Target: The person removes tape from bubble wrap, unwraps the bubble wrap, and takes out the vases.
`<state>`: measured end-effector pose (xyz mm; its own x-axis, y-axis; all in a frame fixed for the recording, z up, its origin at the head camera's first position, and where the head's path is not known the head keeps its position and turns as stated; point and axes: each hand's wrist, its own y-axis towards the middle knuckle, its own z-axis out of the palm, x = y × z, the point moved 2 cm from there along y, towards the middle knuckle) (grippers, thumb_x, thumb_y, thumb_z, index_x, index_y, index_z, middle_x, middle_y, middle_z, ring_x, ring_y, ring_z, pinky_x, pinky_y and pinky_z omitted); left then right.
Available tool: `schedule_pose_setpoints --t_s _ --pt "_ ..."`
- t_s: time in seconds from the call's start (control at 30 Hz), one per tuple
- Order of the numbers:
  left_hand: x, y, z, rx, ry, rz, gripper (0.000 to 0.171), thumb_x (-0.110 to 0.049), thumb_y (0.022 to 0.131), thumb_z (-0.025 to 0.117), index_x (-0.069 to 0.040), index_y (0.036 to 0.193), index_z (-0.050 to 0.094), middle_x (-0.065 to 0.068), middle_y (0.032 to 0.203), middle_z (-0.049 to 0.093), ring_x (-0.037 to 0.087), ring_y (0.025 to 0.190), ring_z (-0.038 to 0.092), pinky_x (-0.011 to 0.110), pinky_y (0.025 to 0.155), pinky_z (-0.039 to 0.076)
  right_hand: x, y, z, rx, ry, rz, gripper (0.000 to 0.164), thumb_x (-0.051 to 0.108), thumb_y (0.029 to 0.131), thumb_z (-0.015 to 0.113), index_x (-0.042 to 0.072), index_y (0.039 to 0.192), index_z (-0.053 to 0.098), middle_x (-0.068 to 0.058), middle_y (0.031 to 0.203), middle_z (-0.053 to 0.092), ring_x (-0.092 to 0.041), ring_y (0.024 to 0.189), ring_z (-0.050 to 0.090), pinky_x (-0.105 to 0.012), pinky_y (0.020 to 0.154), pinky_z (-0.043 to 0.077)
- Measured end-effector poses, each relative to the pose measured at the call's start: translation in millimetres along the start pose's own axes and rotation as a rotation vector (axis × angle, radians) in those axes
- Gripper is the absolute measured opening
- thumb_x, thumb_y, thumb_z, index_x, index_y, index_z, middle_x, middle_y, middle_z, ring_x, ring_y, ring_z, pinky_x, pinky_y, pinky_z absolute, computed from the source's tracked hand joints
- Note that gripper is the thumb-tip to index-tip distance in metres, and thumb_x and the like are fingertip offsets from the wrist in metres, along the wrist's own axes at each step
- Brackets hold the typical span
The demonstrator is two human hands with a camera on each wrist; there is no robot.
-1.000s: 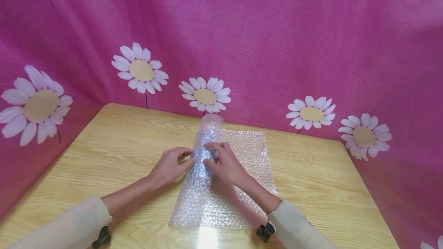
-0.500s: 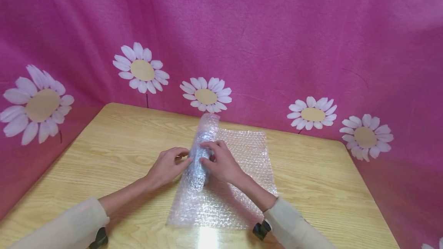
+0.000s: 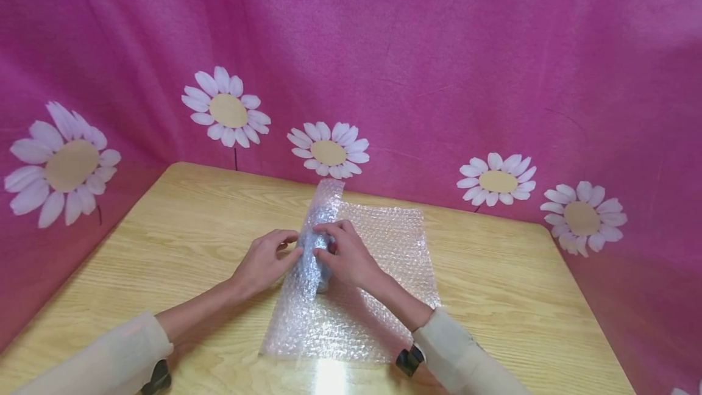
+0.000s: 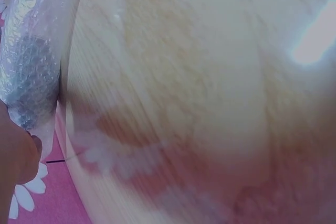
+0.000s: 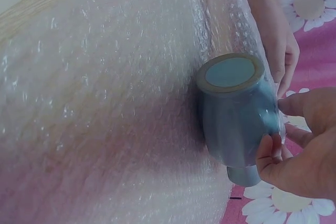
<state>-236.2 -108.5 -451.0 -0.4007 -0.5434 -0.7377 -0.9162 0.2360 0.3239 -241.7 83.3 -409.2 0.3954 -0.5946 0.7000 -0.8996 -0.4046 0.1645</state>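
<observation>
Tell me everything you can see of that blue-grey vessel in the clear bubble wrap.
The blue-grey vessel, ceramic-looking, has a rounded body, a narrower neck and a base ringed in tan. It lies on its side on clear bubble wrap, partly covered by a fold. The curled right hand appears to touch it. Its mouth is hidden.

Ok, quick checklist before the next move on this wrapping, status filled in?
1. Vessel lying on its side on the bubble wrap: ok.
2. Wrap's left part brought up over the vessel: ok, seen in the head view.
3. Vessel fully covered: not ok; the right wrist view shows much of its side and one end bare.
4. Both hands in place: ok; left hand at the fold's left side, right hand at its right.
5. Spare wrap on the right laid out on the table: ok.
6. Vessel's underside undamaged: cannot tell, hidden.
</observation>
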Motion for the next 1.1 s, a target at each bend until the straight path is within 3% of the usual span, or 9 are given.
schedule_pose_setpoints --t_s 0.2,0.53,0.83,1.1 --pt "-3.9 1.8 -0.3 -0.006 0.005 0.050 0.039 -0.018 0.094 0.070 -0.005 0.130 0.064 0.012 0.126 0.063 0.033 0.110 0.061 0.045 0.090 0.055 -0.5 2.1 0.6 0.012 -0.004 0.003 0.042 0.008 0.090 0.073 0.006 0.131 0.063 -0.009 0.112 0.052 -0.016 0.086 0.057 -0.025 0.071 0.052" --pt "-9.9 5.1 5.5 -0.004 0.021 0.142 0.047 -0.016 0.091 0.073 -0.002 0.135 0.061 0.015 0.136 0.055 0.033 0.126 0.051 0.051 0.104 0.044 0.2 3.7 1.9 0.038 -0.010 0.037 0.043 0.007 0.090 0.072 0.008 0.131 0.061 -0.008 0.114 0.053 -0.015 0.087 0.057 -0.026 0.073 0.053" --pt "-12.0 7.1 9.8 -0.021 0.064 0.213 0.048 -0.020 0.090 0.075 -0.002 0.133 0.063 0.019 0.141 0.053 0.037 0.131 0.047 0.054 0.106 0.041 -2.3 1.8 2.0 -0.006 0.041 0.029 0.022 0.002 0.088 0.072 0.009 0.103 0.058 -0.008 0.107 0.053 -0.016 0.085 0.059 -0.027 0.071 0.054" --pt "-12.7 7.9 11.2 -0.009 0.051 0.233 0.047 -0.016 0.091 0.074 -0.001 0.134 0.062 0.016 0.142 0.053 0.035 0.132 0.047 0.052 0.109 0.039 -4.7 -0.2 0.3 -0.028 0.082 -0.007 0.017 -0.002 0.086 0.069 0.009 0.094 0.058 -0.008 0.104 0.053 -0.016 0.083 0.058 -0.028 0.073 0.054"
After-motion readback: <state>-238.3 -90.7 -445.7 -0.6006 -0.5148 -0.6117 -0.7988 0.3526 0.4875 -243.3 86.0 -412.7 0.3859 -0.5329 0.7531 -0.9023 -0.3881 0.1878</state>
